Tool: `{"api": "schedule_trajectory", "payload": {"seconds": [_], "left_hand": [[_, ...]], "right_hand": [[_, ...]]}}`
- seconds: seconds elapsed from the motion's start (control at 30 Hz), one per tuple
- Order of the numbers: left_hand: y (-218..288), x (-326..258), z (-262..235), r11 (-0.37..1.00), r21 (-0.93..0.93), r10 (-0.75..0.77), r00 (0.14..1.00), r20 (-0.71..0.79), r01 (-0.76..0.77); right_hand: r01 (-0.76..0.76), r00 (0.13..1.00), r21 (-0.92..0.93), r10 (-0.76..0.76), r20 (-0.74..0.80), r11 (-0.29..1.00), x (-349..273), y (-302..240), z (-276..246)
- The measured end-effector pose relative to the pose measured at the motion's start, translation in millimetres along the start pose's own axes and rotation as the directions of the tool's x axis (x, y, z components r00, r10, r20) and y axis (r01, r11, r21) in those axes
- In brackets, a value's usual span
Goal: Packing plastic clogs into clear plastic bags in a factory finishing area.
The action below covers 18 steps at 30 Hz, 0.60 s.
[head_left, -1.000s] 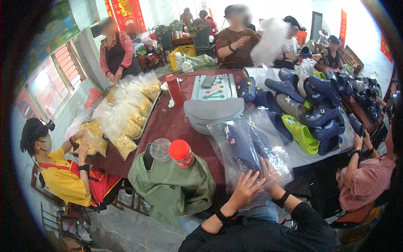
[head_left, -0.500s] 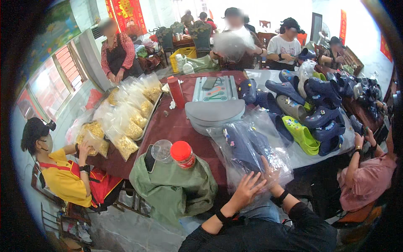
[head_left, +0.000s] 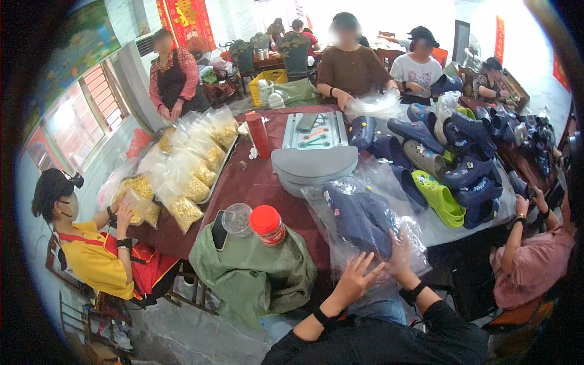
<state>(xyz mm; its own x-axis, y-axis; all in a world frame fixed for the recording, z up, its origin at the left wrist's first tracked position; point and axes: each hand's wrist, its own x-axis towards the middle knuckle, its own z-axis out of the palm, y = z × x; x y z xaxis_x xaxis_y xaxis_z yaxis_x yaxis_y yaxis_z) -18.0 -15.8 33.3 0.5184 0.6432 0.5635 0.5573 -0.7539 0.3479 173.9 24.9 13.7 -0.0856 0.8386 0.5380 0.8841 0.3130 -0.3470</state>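
Observation:
In front of me at the table edge lies a pair of navy clogs (head_left: 359, 220) with small charms, inside a clear plastic bag (head_left: 316, 201). My left hand (head_left: 358, 277) rests at the bag's near end, its fingers spread and lying on the film. Close beside it, my right hand (head_left: 399, 255) lies against the bag near the heel of the clogs, fingers stretched out. Neither hand visibly grips anything. Wrinkled film partly covers the clogs.
A grey heat sealer-like machine (head_left: 314, 164) stands beyond the bag. Loose clogs (head_left: 437, 198) pile up to the right. A red-lidded jar (head_left: 267, 225) sits on green cloth (head_left: 243, 267) to the left. Bags of yellow pieces (head_left: 184, 213) fill the far left. Several people work around.
My right hand has shifted slightly up and outward along the bag; my left stays nearly in place. A person across has lowered a bundle of clear plastic onto the table.

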Motion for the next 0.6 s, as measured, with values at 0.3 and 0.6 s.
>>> {"api": "schedule_trajectory", "payload": {"seconds": [0.3, 0.6], "left_hand": [[0, 1, -15, 0.903, 0.030, -0.413, 0.884, -0.218, 0.429], [-5, -2, -11, 0.699, -0.384, -0.659, 0.752, -0.017, 0.603]], "right_hand": [[-0.044, 0.999, 0.051, 0.045, -0.013, 0.998, -35, 25, -16], [0.254, 0.926, -0.044, -0.256, -0.277, 0.966, -16, -10, -66]]}}
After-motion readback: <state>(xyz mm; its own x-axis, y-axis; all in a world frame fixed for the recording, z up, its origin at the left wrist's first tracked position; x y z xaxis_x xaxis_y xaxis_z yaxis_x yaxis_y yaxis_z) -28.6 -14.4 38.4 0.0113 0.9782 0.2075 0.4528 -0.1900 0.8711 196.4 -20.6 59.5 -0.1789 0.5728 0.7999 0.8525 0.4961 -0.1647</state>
